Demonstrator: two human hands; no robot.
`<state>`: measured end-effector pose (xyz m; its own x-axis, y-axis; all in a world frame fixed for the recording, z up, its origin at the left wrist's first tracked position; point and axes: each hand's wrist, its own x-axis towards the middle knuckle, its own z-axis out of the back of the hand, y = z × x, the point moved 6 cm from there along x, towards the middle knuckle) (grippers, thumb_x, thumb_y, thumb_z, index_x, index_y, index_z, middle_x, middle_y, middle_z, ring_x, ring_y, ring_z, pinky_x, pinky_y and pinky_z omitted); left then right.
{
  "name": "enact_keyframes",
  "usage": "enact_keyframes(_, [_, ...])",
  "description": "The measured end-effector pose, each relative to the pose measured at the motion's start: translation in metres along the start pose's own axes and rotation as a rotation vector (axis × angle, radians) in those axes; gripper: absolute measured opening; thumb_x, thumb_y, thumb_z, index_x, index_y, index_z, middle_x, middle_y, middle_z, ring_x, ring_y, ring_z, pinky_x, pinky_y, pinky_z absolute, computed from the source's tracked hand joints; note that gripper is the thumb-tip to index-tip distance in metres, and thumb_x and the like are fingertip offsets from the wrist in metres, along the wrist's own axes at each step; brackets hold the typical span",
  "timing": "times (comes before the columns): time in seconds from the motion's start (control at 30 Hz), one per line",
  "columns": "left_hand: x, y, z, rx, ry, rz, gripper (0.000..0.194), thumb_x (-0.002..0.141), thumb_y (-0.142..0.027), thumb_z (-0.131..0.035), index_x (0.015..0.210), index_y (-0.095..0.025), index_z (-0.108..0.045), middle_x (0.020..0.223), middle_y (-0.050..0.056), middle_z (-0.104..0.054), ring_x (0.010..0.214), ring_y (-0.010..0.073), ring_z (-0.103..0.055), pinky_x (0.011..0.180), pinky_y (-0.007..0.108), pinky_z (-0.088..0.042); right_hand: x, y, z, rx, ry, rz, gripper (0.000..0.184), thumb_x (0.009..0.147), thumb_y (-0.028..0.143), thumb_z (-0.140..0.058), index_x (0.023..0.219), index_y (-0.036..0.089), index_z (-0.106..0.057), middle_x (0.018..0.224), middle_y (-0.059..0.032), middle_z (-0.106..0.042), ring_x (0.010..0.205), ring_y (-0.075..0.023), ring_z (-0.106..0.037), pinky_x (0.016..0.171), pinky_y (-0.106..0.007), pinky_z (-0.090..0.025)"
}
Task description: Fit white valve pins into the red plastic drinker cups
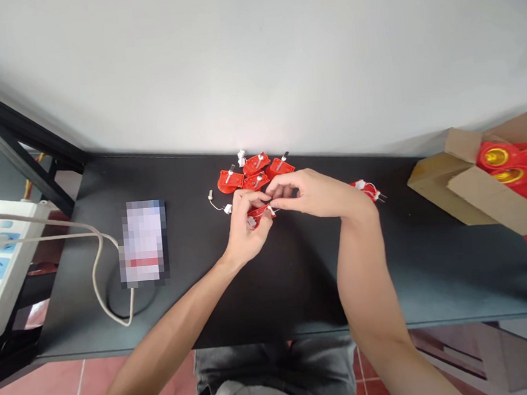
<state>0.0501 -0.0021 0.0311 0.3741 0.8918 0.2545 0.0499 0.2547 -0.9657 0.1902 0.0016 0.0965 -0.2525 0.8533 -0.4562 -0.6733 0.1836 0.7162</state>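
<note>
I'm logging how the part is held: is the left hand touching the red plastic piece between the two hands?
Touching. The head view shows the left hand closed around the red plastic piece, with no gap.

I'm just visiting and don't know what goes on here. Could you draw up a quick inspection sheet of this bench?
surface: black desktop.
job's things: red plastic piece between the fingertips; red pinned parts clustered beyond; another red part with white clips to the right.
clutter: pixel-blurred flat object, left of the hands.
hands: left hand and right hand both at the red plastic piece.
cables: beige cable from a white power strip.
surroundings: cardboard box of red-and-gold parts, white wall, red tile floor.
</note>
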Motion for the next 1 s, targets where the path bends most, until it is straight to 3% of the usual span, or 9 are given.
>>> enact_keyframes(0.53, [-0.001,0.004,-0.012,-0.217,0.111,0.089,0.017,0.092,-0.021,-0.064,0.107,-0.023,-0.056,0.107,0.001,-0.046,0.074,0.0054,-0.061,0.074,0.027,-0.057,0.0,0.001,-0.003,0.003,0.05,-0.063,0.011,0.086,0.021,-0.057,0.093,0.021,-0.066,0.088,-0.0017,-0.073,0.078,-0.0165,-0.067,0.071,-0.031,-0.049])
enact_keyframes(0.67, [-0.001,0.006,-0.012,-0.21,0.11,0.106,0.016,0.093,-0.026,-0.066,0.106,-0.022,-0.057,0.105,0.002,-0.048,0.076,0.0066,-0.061,0.073,0.027,-0.058,0.0,-0.001,-0.004,0.0,0.062,-0.105,0.011,0.087,0.023,-0.056,0.094,0.021,-0.065,0.087,-0.0013,-0.071,0.068,-0.014,-0.062,0.064,-0.029,-0.048])
enact_keyframes(1.0, [-0.002,0.01,-0.011,-0.181,0.107,0.144,0.013,0.093,-0.021,-0.061,0.106,-0.023,-0.059,0.099,0.002,-0.049,0.079,0.0101,-0.057,0.073,0.028,-0.054,0.003,-0.006,-0.005,-0.015,0.052,-0.109,0.015,0.09,0.026,-0.056,0.099,0.02,-0.066,0.092,-0.0023,-0.071,0.076,-0.015,-0.063,0.067,-0.029,-0.049])
